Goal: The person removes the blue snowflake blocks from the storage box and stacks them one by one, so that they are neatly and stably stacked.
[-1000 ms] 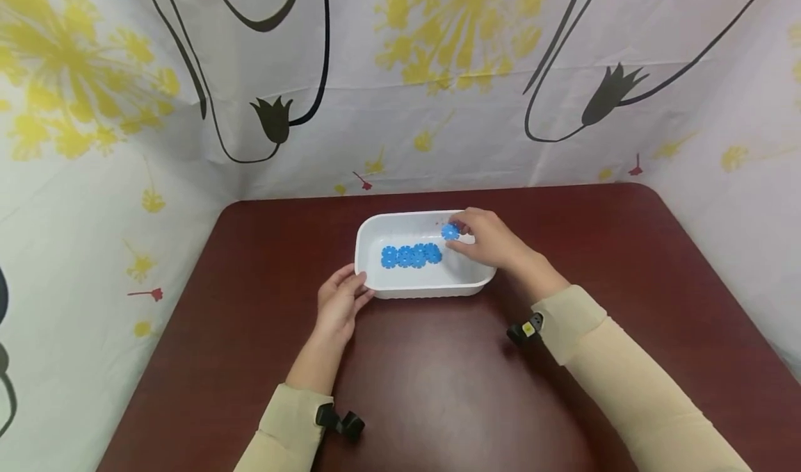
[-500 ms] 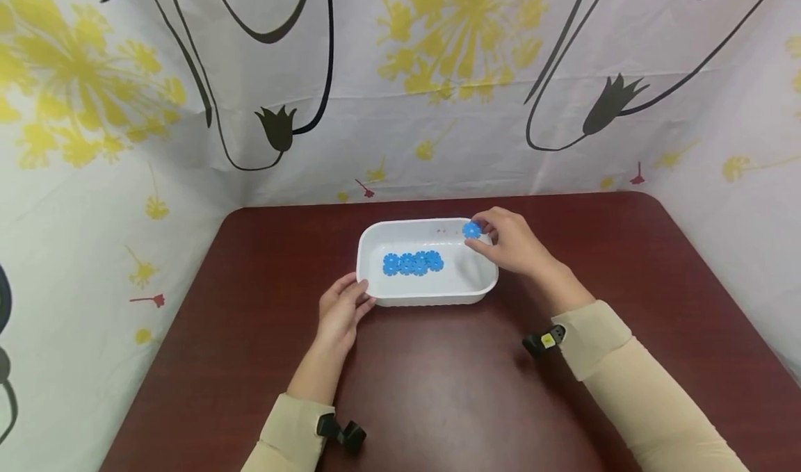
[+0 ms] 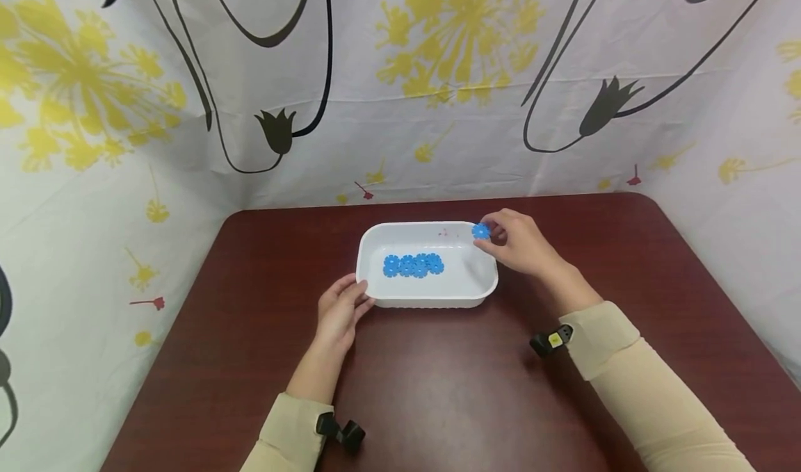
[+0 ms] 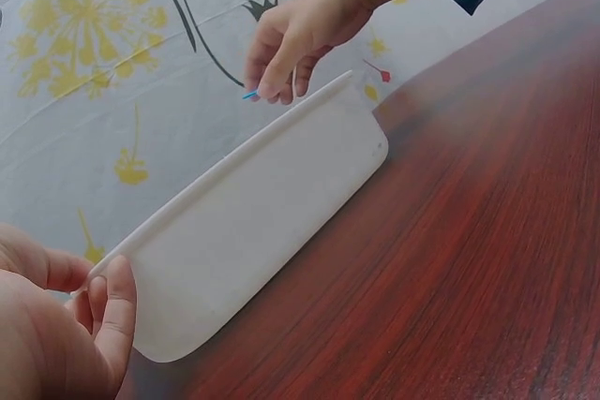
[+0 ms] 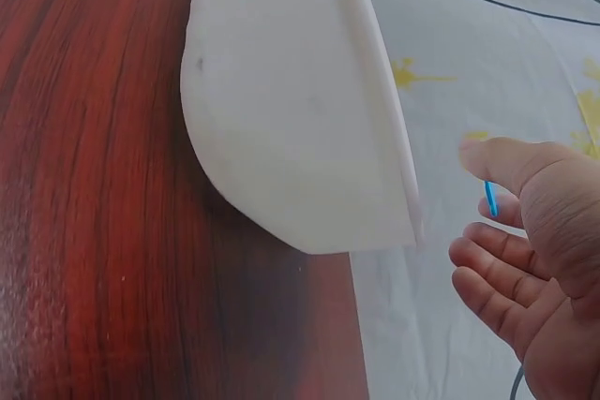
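Right hand (image 3: 518, 244): pinches one blue disc (image 3: 481, 231) between thumb and finger, its other fingers loosely bent. We see it at the tray's far right corner.

Left hand (image 3: 338, 311): grips the tray (image 3: 428, 302) at its near left corner, thumb over the rim, fingers along the outside.

Held disc: raised above the rim and apart from it in both wrist views. Its face shows round to us from the head, while the wrist views catch it nearly edge-on, as a thin blue line.

Blue discs: lie on the tray's floor as a close cluster (image 3: 413, 265), some overlapping; we cannot count them surely.

Key relation: the cluster's long axis runs with the tray's long edges. From the held disc, we find it toward the left and the near edge, its right end facing the right hand across bare floor. The left hand is nearer its left end.

Tray: white, stands on the table (image 3: 425, 388), long edges roughly parallel to the table's far edge. Whether the gripped corner is lifted, we cannot tell.

Backdrop: patterned cloth (image 3: 488, 145) rises beyond the table's far edge.
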The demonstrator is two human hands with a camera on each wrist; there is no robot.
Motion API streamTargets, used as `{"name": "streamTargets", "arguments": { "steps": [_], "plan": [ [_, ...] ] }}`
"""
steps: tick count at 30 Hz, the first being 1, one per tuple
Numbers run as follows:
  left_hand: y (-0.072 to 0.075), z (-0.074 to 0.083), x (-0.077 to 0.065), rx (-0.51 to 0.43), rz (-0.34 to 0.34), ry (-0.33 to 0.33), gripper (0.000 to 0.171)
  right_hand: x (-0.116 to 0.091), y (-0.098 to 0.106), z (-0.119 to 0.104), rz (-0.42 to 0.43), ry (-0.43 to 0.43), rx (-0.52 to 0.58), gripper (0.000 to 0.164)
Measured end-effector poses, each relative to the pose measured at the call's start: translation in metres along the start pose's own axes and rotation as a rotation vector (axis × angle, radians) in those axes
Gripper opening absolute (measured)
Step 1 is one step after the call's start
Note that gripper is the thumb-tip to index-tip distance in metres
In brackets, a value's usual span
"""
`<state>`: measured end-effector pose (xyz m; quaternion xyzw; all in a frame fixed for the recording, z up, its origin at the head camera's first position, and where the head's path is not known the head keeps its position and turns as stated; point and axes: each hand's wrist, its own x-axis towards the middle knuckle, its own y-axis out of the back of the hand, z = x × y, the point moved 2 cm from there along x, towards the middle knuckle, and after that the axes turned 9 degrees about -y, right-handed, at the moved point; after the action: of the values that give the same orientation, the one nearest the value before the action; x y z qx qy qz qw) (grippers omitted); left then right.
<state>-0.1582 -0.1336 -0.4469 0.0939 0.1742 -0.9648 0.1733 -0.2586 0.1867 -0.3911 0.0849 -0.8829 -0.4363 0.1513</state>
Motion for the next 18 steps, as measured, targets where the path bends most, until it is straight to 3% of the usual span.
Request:
{"name": "streamTargets", "arguments": {
  "steps": [18],
  "plan": [
    [0.000, 0.001, 0.000, -0.019, 0.027, 0.034, 0.035, -0.005, 0.006, 0.021, 0.009, -0.032, -0.015, 0.039]
  ]
}}
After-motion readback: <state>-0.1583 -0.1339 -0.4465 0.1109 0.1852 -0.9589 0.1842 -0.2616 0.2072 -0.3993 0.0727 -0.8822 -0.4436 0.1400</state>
